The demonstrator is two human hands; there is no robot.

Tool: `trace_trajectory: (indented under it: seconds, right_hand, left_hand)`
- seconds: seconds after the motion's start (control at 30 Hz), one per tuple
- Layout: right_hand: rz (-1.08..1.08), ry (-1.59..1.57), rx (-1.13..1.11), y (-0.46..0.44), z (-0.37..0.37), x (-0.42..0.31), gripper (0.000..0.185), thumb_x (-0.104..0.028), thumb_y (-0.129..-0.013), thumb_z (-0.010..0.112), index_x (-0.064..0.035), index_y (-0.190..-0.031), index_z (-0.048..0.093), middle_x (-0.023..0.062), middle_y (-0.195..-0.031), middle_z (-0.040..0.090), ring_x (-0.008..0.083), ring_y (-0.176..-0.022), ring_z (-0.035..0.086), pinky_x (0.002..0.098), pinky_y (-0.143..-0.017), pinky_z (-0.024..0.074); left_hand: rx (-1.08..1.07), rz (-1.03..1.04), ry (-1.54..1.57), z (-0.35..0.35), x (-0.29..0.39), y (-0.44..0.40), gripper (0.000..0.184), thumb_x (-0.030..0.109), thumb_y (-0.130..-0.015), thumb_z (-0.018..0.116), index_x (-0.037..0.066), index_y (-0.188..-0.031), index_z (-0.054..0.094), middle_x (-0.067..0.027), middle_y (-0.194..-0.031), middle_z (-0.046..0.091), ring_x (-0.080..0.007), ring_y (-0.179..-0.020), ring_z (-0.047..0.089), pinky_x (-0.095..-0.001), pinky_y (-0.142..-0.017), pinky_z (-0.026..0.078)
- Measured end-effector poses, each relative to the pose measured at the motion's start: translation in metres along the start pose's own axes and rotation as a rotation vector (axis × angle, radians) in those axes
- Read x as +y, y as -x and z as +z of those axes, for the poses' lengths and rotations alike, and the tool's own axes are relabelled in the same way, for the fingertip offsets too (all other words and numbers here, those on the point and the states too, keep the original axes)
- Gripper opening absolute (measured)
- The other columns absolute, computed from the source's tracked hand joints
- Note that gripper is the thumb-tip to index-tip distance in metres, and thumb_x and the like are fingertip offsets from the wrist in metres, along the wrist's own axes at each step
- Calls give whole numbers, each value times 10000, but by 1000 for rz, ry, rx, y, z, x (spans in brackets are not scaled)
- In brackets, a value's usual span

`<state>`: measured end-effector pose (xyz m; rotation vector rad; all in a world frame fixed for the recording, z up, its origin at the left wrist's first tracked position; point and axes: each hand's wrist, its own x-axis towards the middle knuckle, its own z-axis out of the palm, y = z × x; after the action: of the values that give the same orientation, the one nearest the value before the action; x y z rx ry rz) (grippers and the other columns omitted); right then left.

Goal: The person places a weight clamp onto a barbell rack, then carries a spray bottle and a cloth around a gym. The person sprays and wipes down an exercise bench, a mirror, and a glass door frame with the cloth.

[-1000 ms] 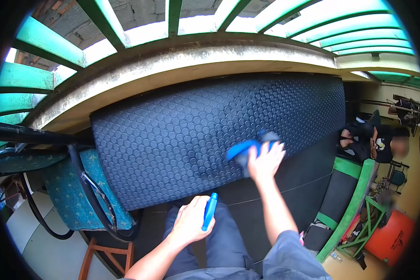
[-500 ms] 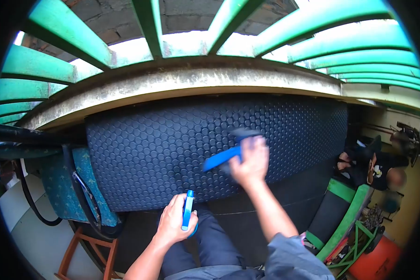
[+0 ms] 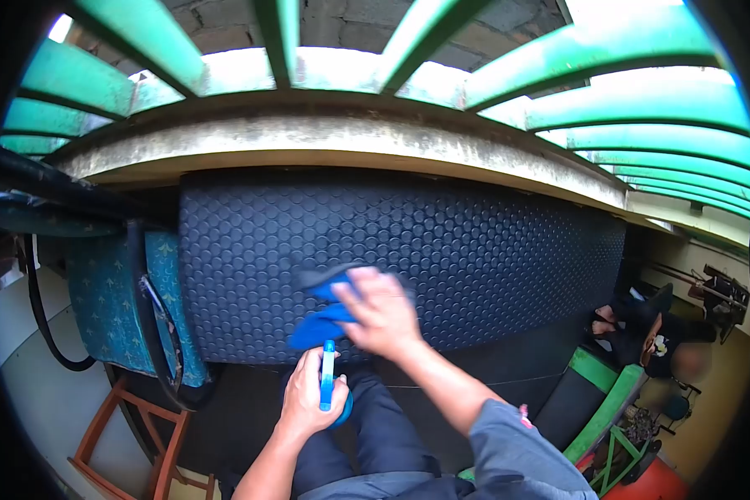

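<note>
My left hand (image 3: 310,398) is wrapped round a blue spray bottle (image 3: 327,375) with a pale blue head, held low in front of my legs. Most of the bottle's body is hidden under the hand. My right hand (image 3: 383,312) presses a blue cloth (image 3: 315,327) with a grey edge against a long black surface (image 3: 492,267) covered in round raised studs. The fingers are slightly smeared by motion, and the cloth bunches out to their left, near the top of the spray bottle.
Beyond the studded surface run a stained ledge (image 3: 358,142) and green bars (image 3: 625,54). A chair with teal patterned fabric (image 3: 112,300) and a brown wooden frame (image 3: 100,433) stand left. At right are a green-edged black bench (image 3: 604,412) and a seated person (image 3: 671,337).
My right hand has swept the blue cloth left and towards me across the studded surface. My left hand keeps hold of the spray bottle in nearly the same place.
</note>
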<state>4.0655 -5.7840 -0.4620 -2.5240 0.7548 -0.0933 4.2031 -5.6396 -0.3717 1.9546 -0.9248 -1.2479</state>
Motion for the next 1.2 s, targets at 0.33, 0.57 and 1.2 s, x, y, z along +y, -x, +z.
trace_trajectory:
  seconds: [0.33,0.57,1.2]
  right_hand:
    - [375,338,340,-137,33,-34,435,-365,-888,584,-94,-1226,610,228,-1365,507,387,-1316,431,570,-1092,289]
    - [178,308,61,-32,22,-38,766,-405,-758,730,-173,-1435,458,223,-1457,422,437,-1345,397,560,-1101,298]
    - [553,454,306,-176,81,-101,600,-429,-928,498,-36,-1382,498,269,-1452,415,406,-1398,318,527,-1118,272]
  left_hand:
    - [44,24,23,-39,-32,21,334,62,-755,652,-16,-1064,551,-189,-979,640,-365,-841,649,-413,-762,527]
    - [73,22,74,-84,-60,45,376,100,-783,648,-21,-1119,529,-189,-1038,638,-256,-671,663,-377,-721,538]
    - [145,35,152,-126,-112,80,395,117,-776,648,-28,-1126,534,-187,-1015,632,-304,-743,663,-398,-753,529]
